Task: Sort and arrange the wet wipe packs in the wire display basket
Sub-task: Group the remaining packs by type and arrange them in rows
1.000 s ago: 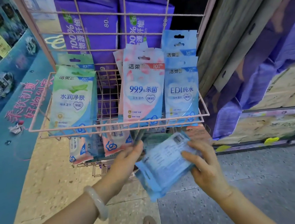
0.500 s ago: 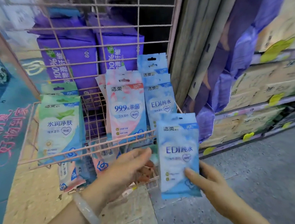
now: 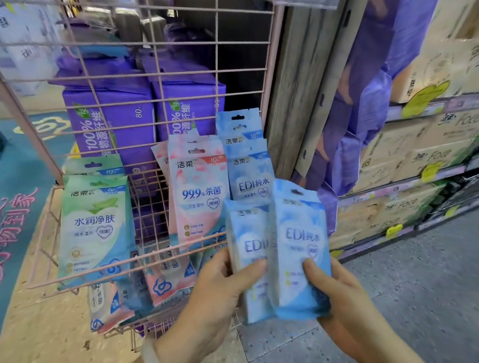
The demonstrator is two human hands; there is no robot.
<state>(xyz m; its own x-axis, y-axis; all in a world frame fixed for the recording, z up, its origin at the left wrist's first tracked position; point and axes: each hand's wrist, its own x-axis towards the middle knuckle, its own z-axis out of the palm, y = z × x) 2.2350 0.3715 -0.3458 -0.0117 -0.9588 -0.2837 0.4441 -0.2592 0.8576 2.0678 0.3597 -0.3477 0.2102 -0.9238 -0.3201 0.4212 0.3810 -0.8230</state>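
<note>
We hold two blue packs upright just in front of the pink basket [image 3: 141,263], our left hand [image 3: 212,292] clamped on the left pack [image 3: 248,252], our right hand [image 3: 339,293] clamped on the right pack [image 3: 300,242], green [image 3: 95,227], pink [image 3: 201,198] and blue [image 3: 250,174] packs standing in the basket.

Shop aisle — pink wire display basket [image 3: 141,263], stacked cartons [image 3: 420,161], yellow price tags [image 3: 423,98]

In the wire basket [image 3: 68,276] at centre frame, three upright rows of wet wipe packs stand side by side: 水润净肤 packs [image 3: 94,227] left, 99.9% packs [image 3: 199,196] middle, EDI packs [image 3: 247,163] right. Behind them stand two 80-count packs [image 3: 113,119]. Lower right, in front of the basket, the left hand [image 3: 212,292] and right hand [image 3: 342,296] hold two EDI packs [image 3: 298,251] side by side.
</note>
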